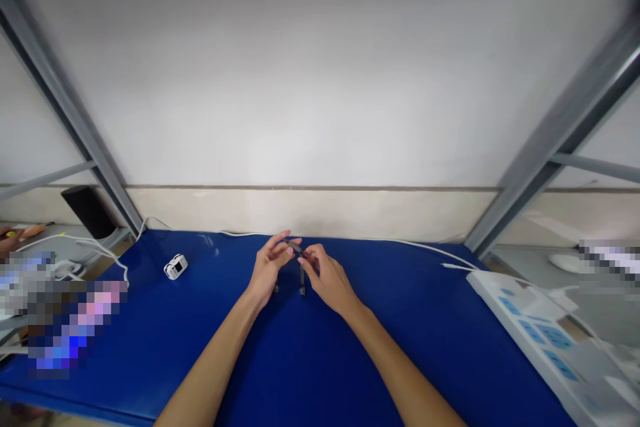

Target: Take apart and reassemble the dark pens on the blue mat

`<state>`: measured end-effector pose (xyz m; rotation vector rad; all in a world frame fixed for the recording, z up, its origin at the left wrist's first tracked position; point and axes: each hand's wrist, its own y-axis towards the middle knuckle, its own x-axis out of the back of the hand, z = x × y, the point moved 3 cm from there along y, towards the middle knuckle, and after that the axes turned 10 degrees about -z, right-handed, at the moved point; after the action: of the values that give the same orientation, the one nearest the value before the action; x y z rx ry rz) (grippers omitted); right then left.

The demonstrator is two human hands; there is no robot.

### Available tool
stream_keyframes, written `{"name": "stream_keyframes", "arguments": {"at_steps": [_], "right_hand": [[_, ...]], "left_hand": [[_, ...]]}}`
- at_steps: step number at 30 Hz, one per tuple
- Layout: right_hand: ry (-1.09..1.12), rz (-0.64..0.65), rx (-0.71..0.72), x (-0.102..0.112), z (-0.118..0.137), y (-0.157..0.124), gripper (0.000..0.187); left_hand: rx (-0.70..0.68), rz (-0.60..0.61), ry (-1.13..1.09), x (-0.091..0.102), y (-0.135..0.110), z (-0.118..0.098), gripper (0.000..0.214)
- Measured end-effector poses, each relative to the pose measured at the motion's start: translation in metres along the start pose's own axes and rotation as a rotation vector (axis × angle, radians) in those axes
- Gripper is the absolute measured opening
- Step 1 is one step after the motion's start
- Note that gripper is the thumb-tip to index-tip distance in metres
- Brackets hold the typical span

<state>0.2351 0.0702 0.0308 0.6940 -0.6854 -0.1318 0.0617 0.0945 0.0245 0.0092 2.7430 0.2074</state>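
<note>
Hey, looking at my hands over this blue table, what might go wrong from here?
The small dark item is held only by the fingers of your left hand and right hand, so it might slip and drop onto the table. The white cable ending beside the power strip could perhaps snag a right arm swung outward.

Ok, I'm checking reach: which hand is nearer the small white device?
Left. The left hand is right of the white device, not touching; the right hand is farther right.
</note>
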Motion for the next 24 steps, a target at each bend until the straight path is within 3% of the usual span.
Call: {"name": "stream_keyframes", "arguments": {"at_steps": [5, 10, 13, 17, 21, 24], "right_hand": [[-0.004, 0.0, 0.01, -0.001, -0.001, -0.001, 0.014], [-0.006, -0.007, 0.034, 0.0, 0.0, -0.001, 0.014], [-0.007, -0.006, 0.052, 0.0, 0.002, -0.001, 0.014], [-0.018, -0.011, 0.055, -0.001, 0.002, -0.001, 0.015], [-0.01, -0.036, 0.061, -0.001, 0.001, -0.001, 0.014], [-0.018, -0.032, 0.051, -0.001, 0.0, -0.001, 0.013]], "left_hand": [[-0.023, -0.073, 0.038, 0.0, -0.002, -0.001, 0.049], [-0.044, -0.026, -0.114, -0.002, -0.003, -0.008, 0.076], [-0.025, -0.063, -0.08, -0.001, -0.002, -0.008, 0.062], [-0.044, -0.022, -0.198, -0.002, -0.002, -0.012, 0.073], [-0.013, -0.1, -0.112, 0.001, -0.002, -0.011, 0.054], [-0.014, -0.054, -0.141, -0.001, -0.002, -0.011, 0.063]]}}
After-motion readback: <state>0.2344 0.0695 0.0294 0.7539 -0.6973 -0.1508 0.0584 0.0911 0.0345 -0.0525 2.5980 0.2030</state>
